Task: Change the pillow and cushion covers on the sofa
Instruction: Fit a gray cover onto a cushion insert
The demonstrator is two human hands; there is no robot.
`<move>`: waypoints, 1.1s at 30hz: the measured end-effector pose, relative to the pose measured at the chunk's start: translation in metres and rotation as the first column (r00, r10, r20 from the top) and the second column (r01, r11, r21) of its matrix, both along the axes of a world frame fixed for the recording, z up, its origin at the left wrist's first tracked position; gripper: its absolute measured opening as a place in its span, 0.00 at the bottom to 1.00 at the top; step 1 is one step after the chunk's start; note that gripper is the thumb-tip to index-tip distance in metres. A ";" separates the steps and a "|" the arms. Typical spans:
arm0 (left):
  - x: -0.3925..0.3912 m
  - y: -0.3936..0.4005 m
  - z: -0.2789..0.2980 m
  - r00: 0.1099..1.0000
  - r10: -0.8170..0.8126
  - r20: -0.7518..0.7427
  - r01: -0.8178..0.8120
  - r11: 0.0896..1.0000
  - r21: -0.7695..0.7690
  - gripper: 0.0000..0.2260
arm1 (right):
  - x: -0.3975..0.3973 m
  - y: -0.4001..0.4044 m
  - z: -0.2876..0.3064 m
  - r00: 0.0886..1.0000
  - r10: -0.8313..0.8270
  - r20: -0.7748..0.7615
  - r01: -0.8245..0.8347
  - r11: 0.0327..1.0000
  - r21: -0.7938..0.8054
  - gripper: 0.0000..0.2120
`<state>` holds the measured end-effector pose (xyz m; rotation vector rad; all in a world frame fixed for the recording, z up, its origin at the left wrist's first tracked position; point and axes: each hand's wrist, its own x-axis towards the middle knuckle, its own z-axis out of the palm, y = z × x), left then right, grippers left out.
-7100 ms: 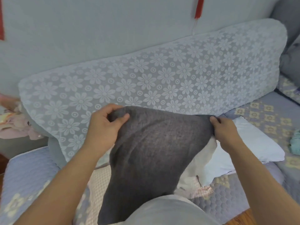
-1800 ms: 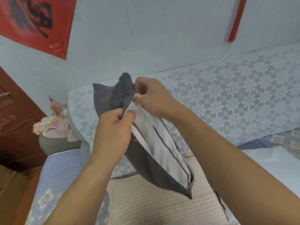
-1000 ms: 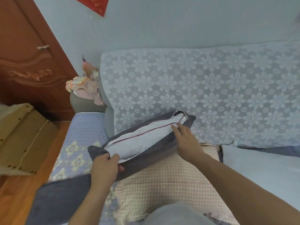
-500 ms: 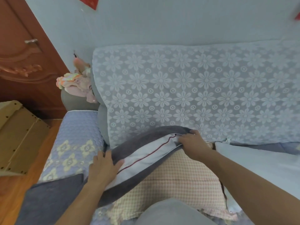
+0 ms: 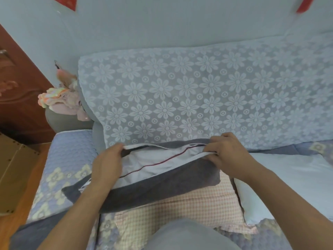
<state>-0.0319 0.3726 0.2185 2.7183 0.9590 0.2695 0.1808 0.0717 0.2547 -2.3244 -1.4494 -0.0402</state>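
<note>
Here, sofa (image 5: pixel 68 156), perhaps wooden floor (image 5: pixel 21 224).

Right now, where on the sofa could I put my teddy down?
The quilted seat on the left is bare, between the armrest and the gray cover. The middle is crowded: both hands, left hand and right hand, hold the cover's opening over the checked pillow. The light blue pillow fills the right side.

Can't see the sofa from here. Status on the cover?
Left hand and right hand both grip the grey cover at its opening. White insert still shows. Checked pillow underneath; nothing blocking.
</note>
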 end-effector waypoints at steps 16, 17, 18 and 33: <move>0.022 -0.027 -0.030 0.975 -0.223 0.001 0.222 0.975 0.020 0.05 | 0.015 -0.022 -0.067 0.877 -0.477 -0.061 0.465 0.873 -0.146 0.10; 0.014 -0.024 -0.034 0.972 -0.226 -0.064 0.230 0.971 0.061 0.06 | 0.012 -0.017 -0.064 0.849 -0.528 -0.011 0.524 0.845 -0.107 0.11; 0.003 -0.018 -0.040 0.967 -0.211 -0.142 0.225 0.969 0.098 0.08 | 0.013 -0.015 -0.062 0.815 -0.579 0.010 0.578 0.813 -0.075 0.13; 0.000 0.042 0.074 0.958 0.272 -0.092 -0.268 0.962 0.055 0.05 | 0.021 -0.013 0.079 0.551 -0.768 -0.328 0.826 0.445 0.347 0.06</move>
